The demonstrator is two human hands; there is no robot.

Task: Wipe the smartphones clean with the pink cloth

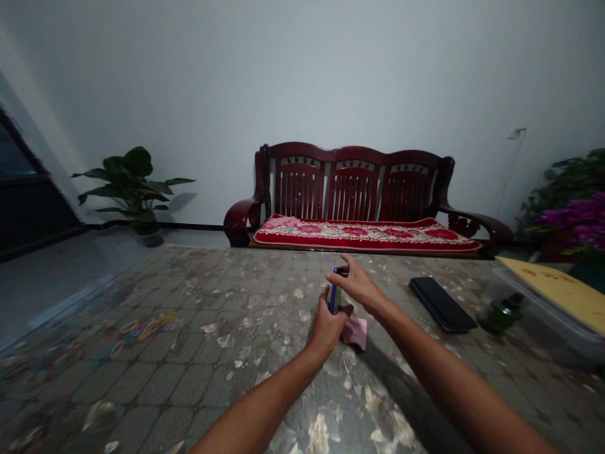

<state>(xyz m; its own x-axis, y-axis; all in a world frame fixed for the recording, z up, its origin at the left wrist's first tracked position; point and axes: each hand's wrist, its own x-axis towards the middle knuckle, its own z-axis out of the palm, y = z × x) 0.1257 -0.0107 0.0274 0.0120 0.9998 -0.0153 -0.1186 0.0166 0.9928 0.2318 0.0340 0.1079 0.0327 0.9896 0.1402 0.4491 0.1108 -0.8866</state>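
Note:
A slim smartphone with a blue edge (334, 290) stands on its side above the table, seen nearly edge-on. My left hand (326, 328) grips its lower part, fingers on one side and thumb on the other. At the top, my right hand (358, 284) has its thumb and fingers closed around the upper end. A small pink cloth (355, 332) lies on the table just below and right of the phone, close to my left hand. The phone's faces are mostly hidden by the hands and the viewing angle.
The table has a grey patterned cover (179, 378). Coloured rubber bands (146, 330) are scattered at left. On the right are a black flat case (442, 304), a green bottle (501, 315) and a clear plastic box (543, 315) under a yellow sheet (560, 287). A wooden bench (350, 154) stands behind.

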